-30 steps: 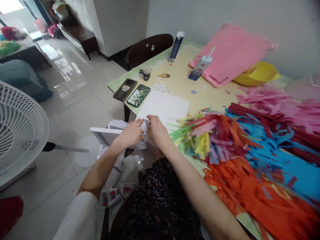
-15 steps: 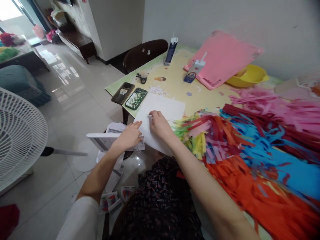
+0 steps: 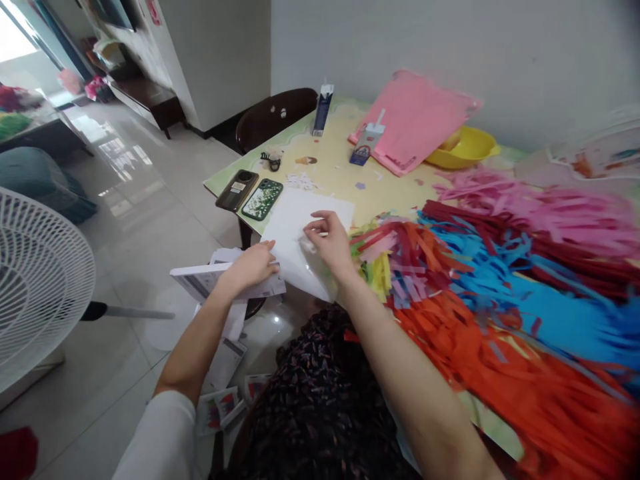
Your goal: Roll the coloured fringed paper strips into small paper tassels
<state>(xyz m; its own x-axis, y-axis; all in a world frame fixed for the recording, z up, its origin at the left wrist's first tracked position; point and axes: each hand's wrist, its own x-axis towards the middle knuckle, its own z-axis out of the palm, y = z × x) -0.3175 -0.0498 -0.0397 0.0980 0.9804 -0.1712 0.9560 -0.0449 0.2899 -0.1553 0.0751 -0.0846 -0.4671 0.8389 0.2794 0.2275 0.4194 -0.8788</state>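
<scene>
White paper (image 3: 291, 215) (plain, flat) sits between the hands: left hand (image 3: 253, 265) flat on its edge, right hand (image 3: 330, 241) pinching it.

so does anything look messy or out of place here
Printed cards lie scattered on the floor by the person's legs, and the white sheet under the right hand overhangs the table edge.

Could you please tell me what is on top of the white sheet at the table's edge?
The right hand rests on the white sheet, and the left hand touches its near edge. Whatever lies beneath the sheet and the hands is covered.
</scene>
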